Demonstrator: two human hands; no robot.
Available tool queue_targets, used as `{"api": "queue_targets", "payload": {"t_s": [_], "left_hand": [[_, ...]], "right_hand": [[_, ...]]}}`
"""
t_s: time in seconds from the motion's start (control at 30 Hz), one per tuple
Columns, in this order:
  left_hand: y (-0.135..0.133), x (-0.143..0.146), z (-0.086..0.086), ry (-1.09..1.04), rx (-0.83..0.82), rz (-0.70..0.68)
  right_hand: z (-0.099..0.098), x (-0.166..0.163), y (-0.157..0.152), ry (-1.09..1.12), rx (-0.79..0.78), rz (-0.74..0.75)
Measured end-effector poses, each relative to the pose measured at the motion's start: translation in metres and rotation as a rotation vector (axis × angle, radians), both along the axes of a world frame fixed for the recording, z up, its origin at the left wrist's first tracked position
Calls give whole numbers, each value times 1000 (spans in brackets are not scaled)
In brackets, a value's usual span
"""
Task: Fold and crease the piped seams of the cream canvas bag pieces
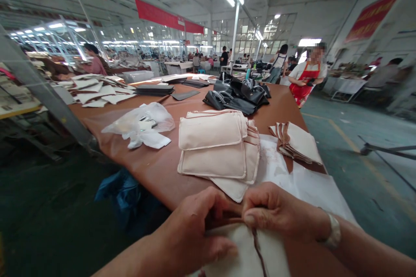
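Note:
At the table's near edge, both hands are on a cream fabric pouch (pixel 238 249) with brown edging. My right hand (pixel 276 212) pinches its upper edge between thumb and fingers. My left hand (pixel 198 229) grips the left side, thumb on the cream face and fingers behind or inside the brown opening, where they are partly hidden. The pouch's lower part runs out of view. Just beyond my hands lies a stack of similar cream pouches (pixel 211 162) with stitched edges.
The brown-covered table (pixel 152 169) carries a clear plastic bag (pixel 146 121) at left, black bags (pixel 237 95) at the back, cream pieces (pixel 97 88) far left and folded pouches (pixel 297 140) at right. A metal post (pixel 55 91) stands left. A person in a red apron (pixel 307 80) stands beyond.

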State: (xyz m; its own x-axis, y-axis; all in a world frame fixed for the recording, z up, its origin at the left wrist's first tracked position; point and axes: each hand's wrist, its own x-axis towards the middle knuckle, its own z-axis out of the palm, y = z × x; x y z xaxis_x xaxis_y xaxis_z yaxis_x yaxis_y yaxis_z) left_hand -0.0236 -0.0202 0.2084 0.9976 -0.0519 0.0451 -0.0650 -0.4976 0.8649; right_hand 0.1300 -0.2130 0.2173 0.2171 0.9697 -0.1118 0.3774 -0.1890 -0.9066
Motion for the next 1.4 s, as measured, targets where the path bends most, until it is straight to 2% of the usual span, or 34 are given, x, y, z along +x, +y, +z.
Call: {"api": "queue_targets", "payload": {"t_s": [0.17,0.33,0.57,0.77,0.9,1.1,1.23,1.33,1.4], "left_hand": [[7,-2,-3,63,-158,-17],[4,1,5,165,-330,-65],[-1,10,11,335,-412,-107],[-14,13,-2,318,-675,13],[-21,14,-5,441,-855,100],[-21,18,7,422,-667,90],[-22,21,6,413,-578,89],[-24,22,3,292,-418,137],[-26,20,2,197,-423,163]], "right_hand": [[2,-2,-2,-218,-53,-30],[3,-2,-3,-114,26,-17],[10,-10,-1,-145,72,20],[10,-13,0,0,78,17],[4,-16,0,114,97,-26],[-2,-20,1,26,99,-101],[-1,-24,0,-118,143,-130],[0,-28,-1,-224,205,-148],[-1,-29,-1,-224,276,-167]]}}
